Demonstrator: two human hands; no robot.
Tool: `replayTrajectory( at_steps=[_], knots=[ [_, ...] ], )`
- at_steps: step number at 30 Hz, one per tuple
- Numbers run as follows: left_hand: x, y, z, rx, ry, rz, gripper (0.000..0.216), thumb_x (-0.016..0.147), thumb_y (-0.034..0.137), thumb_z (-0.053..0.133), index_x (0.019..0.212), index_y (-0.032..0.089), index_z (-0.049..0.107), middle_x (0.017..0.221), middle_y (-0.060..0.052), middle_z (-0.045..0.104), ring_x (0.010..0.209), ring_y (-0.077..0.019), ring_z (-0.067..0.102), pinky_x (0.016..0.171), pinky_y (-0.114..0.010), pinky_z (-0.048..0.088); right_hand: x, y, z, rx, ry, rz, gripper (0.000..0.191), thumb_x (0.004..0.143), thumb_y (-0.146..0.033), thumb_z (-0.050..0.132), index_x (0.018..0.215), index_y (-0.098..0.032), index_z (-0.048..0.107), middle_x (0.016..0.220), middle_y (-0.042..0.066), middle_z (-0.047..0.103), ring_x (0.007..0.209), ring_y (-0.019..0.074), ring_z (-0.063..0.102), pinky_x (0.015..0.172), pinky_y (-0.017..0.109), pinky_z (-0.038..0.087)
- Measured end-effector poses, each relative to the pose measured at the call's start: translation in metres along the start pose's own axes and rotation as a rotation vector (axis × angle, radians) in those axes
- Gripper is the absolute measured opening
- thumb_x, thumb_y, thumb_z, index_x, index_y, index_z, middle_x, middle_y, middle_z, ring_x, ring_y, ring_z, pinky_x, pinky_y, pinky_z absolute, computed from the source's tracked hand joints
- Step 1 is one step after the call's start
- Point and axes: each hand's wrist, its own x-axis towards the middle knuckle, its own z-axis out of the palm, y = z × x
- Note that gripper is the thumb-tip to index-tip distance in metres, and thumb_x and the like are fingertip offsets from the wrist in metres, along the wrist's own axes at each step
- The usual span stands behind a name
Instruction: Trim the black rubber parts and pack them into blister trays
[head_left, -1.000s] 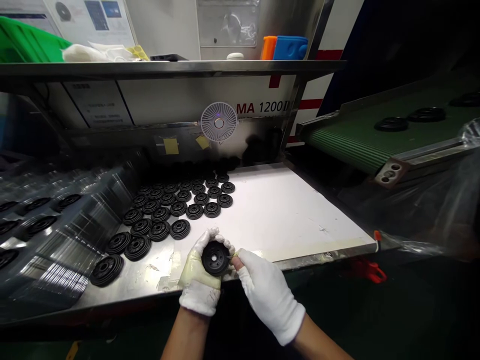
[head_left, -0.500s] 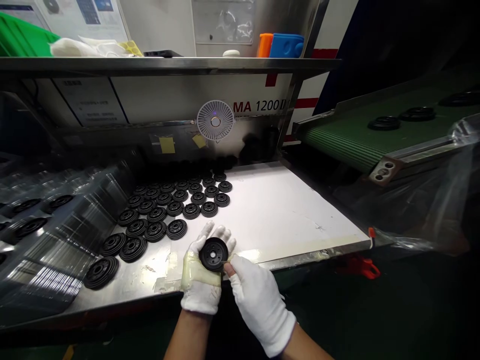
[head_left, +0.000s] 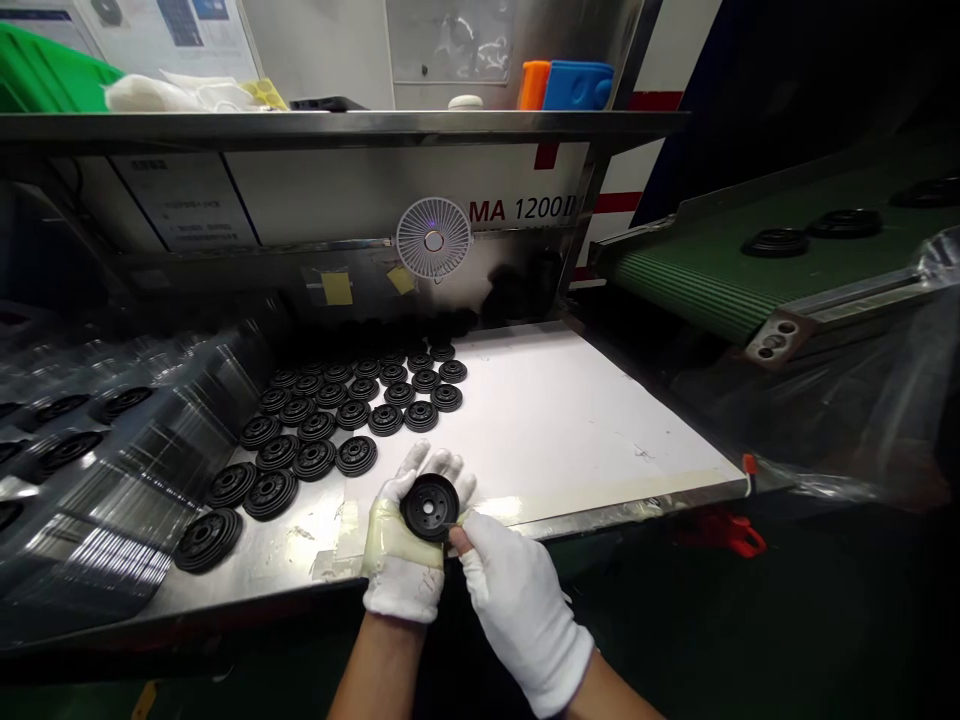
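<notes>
A black wheel-like plastic part (head_left: 429,507), with a centre hole and smaller holes around it, rests in my left hand (head_left: 401,550). That hand wears a white glove with yellowish tape round the palm, and its fingers curl behind the part. At the part's lower right rim, my right hand (head_left: 521,605) is closed in a pinch, gloved in white with a bare thumb tip. Whatever small thing it may grip is hidden. Beyond my left hand, several similar black ribbed parts (head_left: 356,456) lie in rows on the metal table (head_left: 289,545).
A white sheet (head_left: 577,420) covers the table's right side. Stacked clear plastic trays (head_left: 142,500) holding black parts stand at left. A green conveyor belt (head_left: 697,275) carries more parts at right. A small fan (head_left: 433,239) hangs under the metal shelf (head_left: 345,128).
The camera view has shifted slightly. Both hands keep nearly the same pose around the black part, which shows no clear turn.
</notes>
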Motion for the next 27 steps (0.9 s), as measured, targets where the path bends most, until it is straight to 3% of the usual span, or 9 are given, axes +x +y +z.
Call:
replayTrajectory(
  at_steps=[3, 9, 12, 15, 17, 22, 27],
  knots=[
    [0.0, 0.002, -0.004, 0.052, -0.024, -0.065, 0.026, 0.072, 0.015, 0.052, 0.097, 0.015, 0.061, 0.083, -0.01, 0.063, 0.078, -0.0231, 0.063, 0.069, -0.043, 0.053, 0.003, 0.007, -0.003, -0.021, 0.019, 0.021, 0.024, 0.091, -0.03, 0.033, 0.08, -0.023, 0.053, 0.071, 0.0, 0.062, 0.061, 0.0141, 0.053, 0.056, 0.029, 0.029],
    [0.007, -0.003, 0.002, -0.135, 0.049, -0.036, 0.004, 0.078, 0.014, 0.056, 0.077, 0.017, 0.059, 0.063, 0.001, 0.056, 0.062, -0.0111, 0.058, 0.067, -0.029, 0.053, -0.001, 0.0, 0.005, -0.06, 0.037, 0.025, 0.025, 0.091, -0.032, 0.032, 0.076, -0.024, 0.05, 0.066, -0.001, 0.06, 0.058, 0.0143, 0.052, 0.054, 0.03, 0.026],
    [0.004, -0.004, 0.003, -0.114, 0.085, 0.072, 0.013, 0.078, 0.011, 0.053, 0.087, 0.017, 0.061, 0.074, -0.001, 0.062, 0.071, -0.0128, 0.061, 0.076, -0.032, 0.053, -0.002, -0.005, 0.006, -0.046, 0.02, 0.019, 0.027, 0.091, -0.033, 0.032, 0.072, -0.023, 0.048, 0.064, -0.002, 0.059, 0.055, 0.0134, 0.051, 0.052, 0.029, 0.025],
    [-0.002, -0.002, 0.001, 0.004, 0.022, 0.017, 0.029, 0.076, 0.012, 0.05, 0.103, 0.016, 0.06, 0.094, -0.011, 0.064, 0.087, -0.0225, 0.063, 0.077, -0.042, 0.052, -0.001, -0.001, 0.003, -0.033, 0.033, 0.023, 0.026, 0.091, -0.032, 0.033, 0.073, -0.023, 0.05, 0.066, -0.001, 0.06, 0.057, 0.0137, 0.052, 0.053, 0.029, 0.027],
    [-0.003, 0.0, 0.0, 0.035, -0.004, -0.053, 0.03, 0.075, 0.014, 0.048, 0.103, 0.015, 0.06, 0.09, -0.012, 0.063, 0.082, -0.0241, 0.063, 0.072, -0.044, 0.053, 0.0, 0.004, 0.0, -0.037, 0.046, 0.028, 0.024, 0.091, -0.03, 0.033, 0.077, -0.023, 0.051, 0.069, 0.0, 0.061, 0.06, 0.0144, 0.054, 0.055, 0.029, 0.028],
    [0.002, -0.005, 0.003, -0.071, 0.054, -0.033, 0.007, 0.075, 0.013, 0.057, 0.08, 0.016, 0.059, 0.064, 0.0, 0.055, 0.062, -0.0132, 0.057, 0.065, -0.03, 0.052, -0.004, 0.006, 0.005, -0.051, 0.086, 0.029, 0.024, 0.09, -0.03, 0.035, 0.073, -0.023, 0.05, 0.063, -0.002, 0.059, 0.054, 0.0129, 0.052, 0.052, 0.028, 0.028],
    [0.003, -0.009, -0.001, -0.078, 0.071, 0.098, 0.018, 0.075, 0.009, 0.054, 0.09, 0.017, 0.059, 0.074, -0.002, 0.061, 0.072, -0.0149, 0.061, 0.075, -0.035, 0.053, -0.009, -0.002, 0.012, -0.044, 0.072, 0.01, 0.027, 0.09, -0.033, 0.034, 0.068, -0.023, 0.047, 0.059, -0.003, 0.058, 0.051, 0.0122, 0.05, 0.05, 0.027, 0.026]
  ],
)
